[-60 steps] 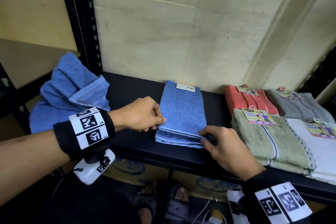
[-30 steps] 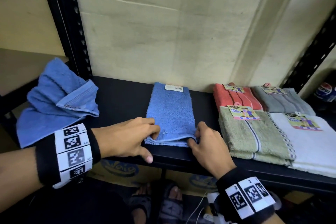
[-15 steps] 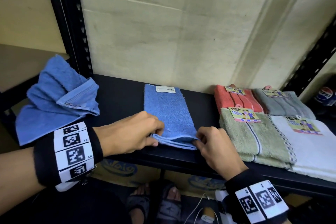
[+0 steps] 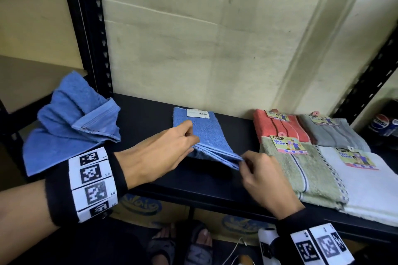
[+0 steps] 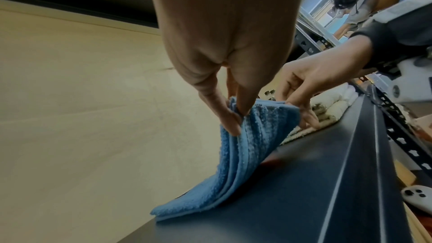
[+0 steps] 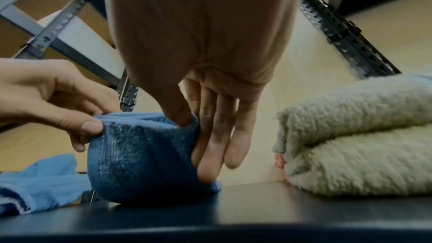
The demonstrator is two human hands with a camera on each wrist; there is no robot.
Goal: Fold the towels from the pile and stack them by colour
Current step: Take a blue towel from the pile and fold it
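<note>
A folded blue towel (image 4: 204,133) with a white label lies on the black shelf (image 4: 146,118), its near end lifted off the surface. My left hand (image 4: 189,137) pinches the near left corner (image 5: 233,115). My right hand (image 4: 243,163) pinches the near right corner (image 6: 184,127), thumb on top and fingers beneath. A crumpled blue towel (image 4: 71,122) hangs over the shelf's left end. To the right lie folded coral (image 4: 271,129), grey (image 4: 331,133), green (image 4: 301,170) and white (image 4: 370,180) towels, most with paper tags.
A black perforated upright (image 4: 90,28) stands behind the crumpled towel, another upright (image 4: 370,79) at the right. A cola bottle (image 4: 383,122) sits beyond the grey towel. Cardboard boxes (image 4: 140,206) and sandalled feet (image 4: 178,245) are below the shelf. The concrete wall (image 4: 204,49) backs the shelf.
Both hands have raised the near end of the folded blue towel off the shelf, bringing it up and back toward the far end. Before, it lay flat with the hands at its near edge.
</note>
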